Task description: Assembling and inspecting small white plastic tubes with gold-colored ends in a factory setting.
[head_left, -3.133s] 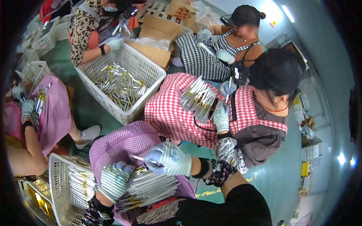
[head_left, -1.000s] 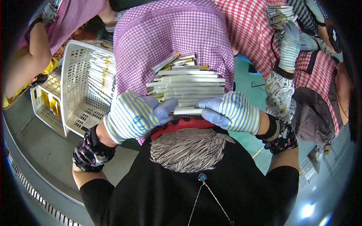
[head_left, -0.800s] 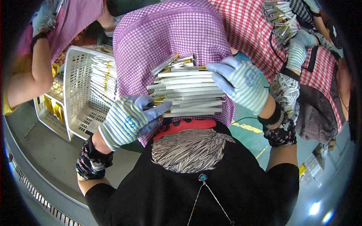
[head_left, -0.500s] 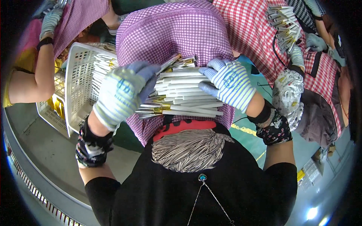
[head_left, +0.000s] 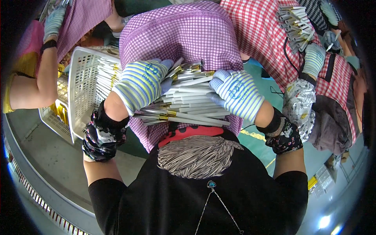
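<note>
- Nearest the camera: both hands in striped knit gloves are clamped around a fat bundle of slim white sticks with gold bands point(head_left: 188, 100) (pens or cosmetic pencils, can't say which), held in front of the chest over a purple checked apron point(head_left: 184, 35).
- Left hand point(head_left: 139, 84) is curled over the bundle's left end, fingers wrapped across the top, so closed on the bundle. Right hand point(head_left: 237, 94) cups the right end, fingers bent around it, also holding on.
- Handling guess: each stick looks stiff, light and smooth, so the bundle is probably a bit slippery and happy to fan out. A few lower ones already poke out at an angle to the right. Squeezing from both ends with fingers over the top, like here, seems the sane grip; a loose one-handed hold in the middle would likely spill them.
- Just left of the left hand: a white plastic basket point(head_left: 84, 98) with more of the same sticks lying in it, sitting on a grey worktop point(head_left: 51, 156).
- Further out: a co-worker's gloved hand point(head_left: 315, 58) at upper right, beside another fanned bunch of sticks point(head_left: 293, 21) against a red checked apron point(head_left: 262, 35).
- Far upper left: another person's bare forearm point(head_left: 35, 84), gloved hand above it.
</note>
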